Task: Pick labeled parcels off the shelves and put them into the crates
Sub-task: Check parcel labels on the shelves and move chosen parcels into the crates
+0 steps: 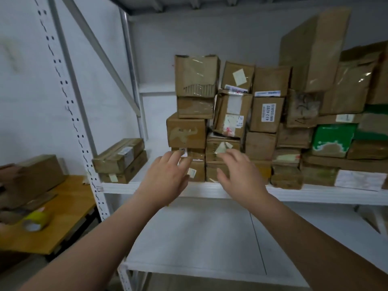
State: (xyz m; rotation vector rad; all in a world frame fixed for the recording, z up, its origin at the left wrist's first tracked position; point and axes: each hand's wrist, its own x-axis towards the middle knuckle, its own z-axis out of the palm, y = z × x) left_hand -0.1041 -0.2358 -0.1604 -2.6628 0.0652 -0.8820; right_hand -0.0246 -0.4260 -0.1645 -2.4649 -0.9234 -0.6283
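Brown cardboard parcels are stacked several high on a white shelf (pixel 210 189). My left hand (pixel 165 177) is open with spread fingers, just in front of the small labelled parcel (pixel 197 171) at the bottom of the left stack. My right hand (pixel 241 177) is open too, hovering before the neighbouring bottom parcel (pixel 212 172), partly hiding it. Neither hand holds anything. A parcel with a barcode label (pixel 266 114) stands higher in the pile. No crate is in view.
Two flat parcels (pixel 119 160) lie at the shelf's left end. A green box (pixel 333 139) sits among those on the right. A lower white shelf board (pixel 199 238) lies below. At left, a wooden table (pixel 54 215) carries a box and a yellow tape roll (pixel 35 221).
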